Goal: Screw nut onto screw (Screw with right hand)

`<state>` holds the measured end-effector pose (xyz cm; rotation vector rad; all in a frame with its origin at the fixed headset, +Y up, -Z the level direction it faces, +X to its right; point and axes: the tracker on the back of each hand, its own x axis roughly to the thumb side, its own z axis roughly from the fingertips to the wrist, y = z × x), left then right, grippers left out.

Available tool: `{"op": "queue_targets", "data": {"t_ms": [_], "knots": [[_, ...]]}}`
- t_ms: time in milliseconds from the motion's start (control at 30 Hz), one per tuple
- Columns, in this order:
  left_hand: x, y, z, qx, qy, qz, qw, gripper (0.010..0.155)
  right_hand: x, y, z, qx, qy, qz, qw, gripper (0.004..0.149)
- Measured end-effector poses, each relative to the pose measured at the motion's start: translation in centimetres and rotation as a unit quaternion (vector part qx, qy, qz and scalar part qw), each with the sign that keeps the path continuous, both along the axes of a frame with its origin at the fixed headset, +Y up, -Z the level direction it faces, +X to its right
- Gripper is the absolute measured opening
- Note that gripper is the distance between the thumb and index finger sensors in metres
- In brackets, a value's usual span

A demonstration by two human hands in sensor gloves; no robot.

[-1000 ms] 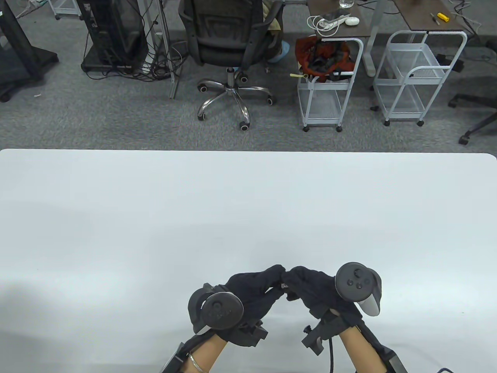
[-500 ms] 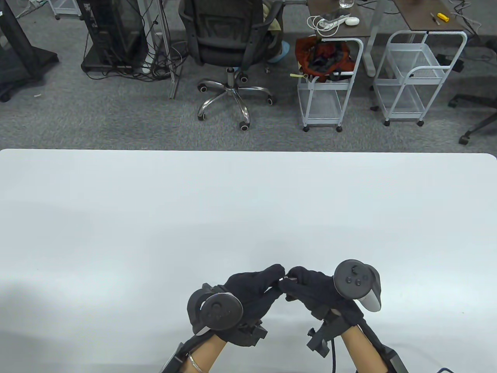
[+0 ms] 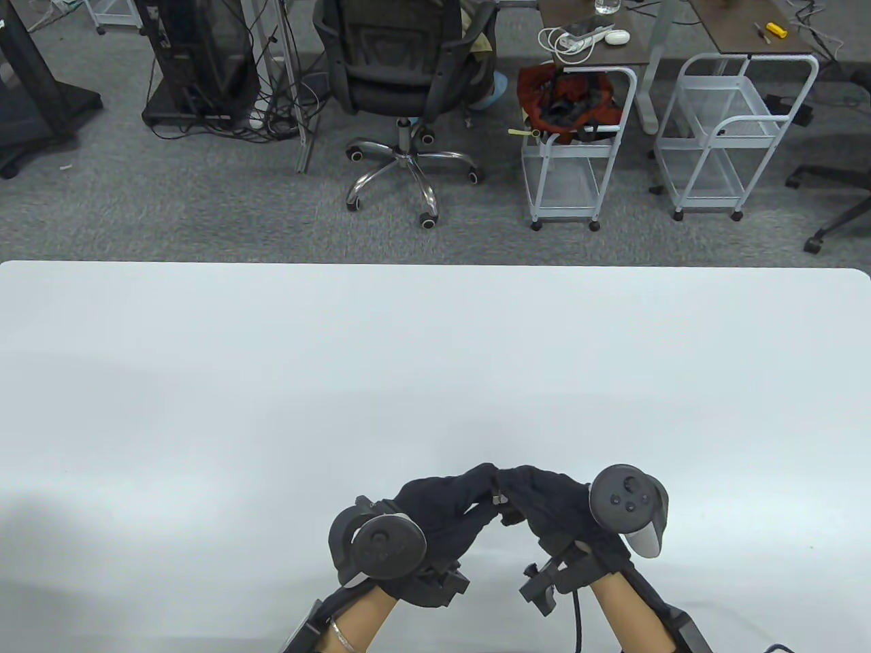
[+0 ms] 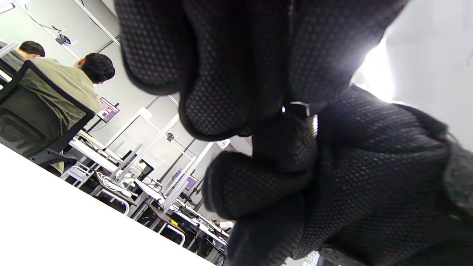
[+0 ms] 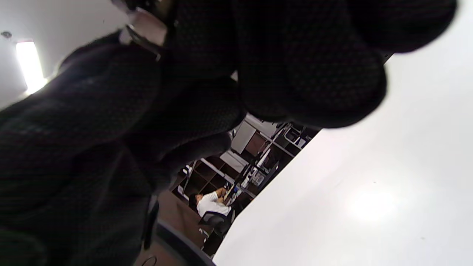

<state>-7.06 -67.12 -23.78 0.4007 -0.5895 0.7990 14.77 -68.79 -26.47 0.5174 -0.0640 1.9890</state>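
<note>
An office or lab workroom. Past the white surface point(image 3: 435, 354) lies grey carpet point(image 3: 170, 211), with a black swivel chair point(image 3: 401, 75) on a chrome wheeled base, a computer tower point(image 3: 197, 61) amid tangled cables, and two white wire trolleys point(image 3: 731, 136). Brown desks point(image 3: 755, 30) carry a charger and small tools. The left wrist view shows seated people point(image 4: 70, 81) at rows of desks.

Nut point(image 4: 300, 108) mostly behind gloved fingers point(image 4: 236, 92)
</note>
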Motion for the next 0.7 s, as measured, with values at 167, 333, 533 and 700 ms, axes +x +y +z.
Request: {"op": "queue_targets", "data": {"t_ms": [167, 333, 533, 700], "knots": [[-0.25, 0.02, -0.07, 0.008, 0.018, -0.013, 1.000, 0.042, -0.21, 0.19, -0.09, -0.042, 0.079, 0.041, 0.995, 0.052], [0.06, 0.06, 0.13, 0.004, -0.001, -0.001, 1.000, 0.042, -0.02, 0.08, 0.03, 0.009, 0.000, 0.004, 1.000, 0.049], [-0.17, 0.13, 0.12, 0.021, 0.023, -0.022, 0.999, 0.042, -0.16, 0.13, -0.11, -0.037, 0.082, 0.031, 0.995, 0.053], [0.00, 0.06, 0.12, 0.008, 0.001, -0.004, 1.000, 0.042, -0.07, 0.06, 0.03, 0.005, 0.005, 0.000, 1.000, 0.049]]}}
